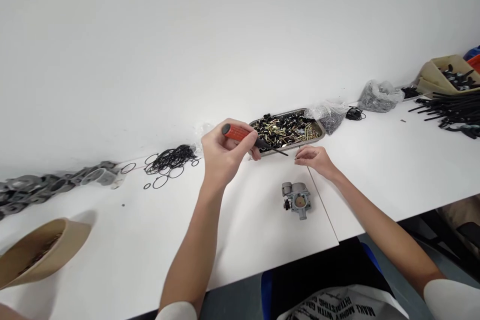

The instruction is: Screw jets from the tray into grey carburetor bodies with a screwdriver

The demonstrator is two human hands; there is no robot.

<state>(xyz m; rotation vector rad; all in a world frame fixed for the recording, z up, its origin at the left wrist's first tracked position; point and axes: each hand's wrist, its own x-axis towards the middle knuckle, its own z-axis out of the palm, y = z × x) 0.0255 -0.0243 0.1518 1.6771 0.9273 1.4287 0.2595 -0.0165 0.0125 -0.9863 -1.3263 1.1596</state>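
Note:
My left hand (224, 157) is closed around a screwdriver (240, 133) with a red and black handle. Its dark shaft slants down to the right, with the tip just in front of a metal tray (320, 136) of brass-coloured screws and black parts. To the right of that tip, my right hand (315, 159) hovers by the tray's front corner, thumb and fingertips pinched together. Whatever they hold, if anything, is too small to make out. On the white table below the hands sits a grey metal carburetor (297, 199), with neither hand touching it.
Black rubber rings (170, 161) lie in a heap to the left, beside a row of grey parts (48, 185). A tan bin (71, 235) stands front left. Plastic bags (378, 96), black tubes (453, 107) and another tan bin (431, 72) line the right.

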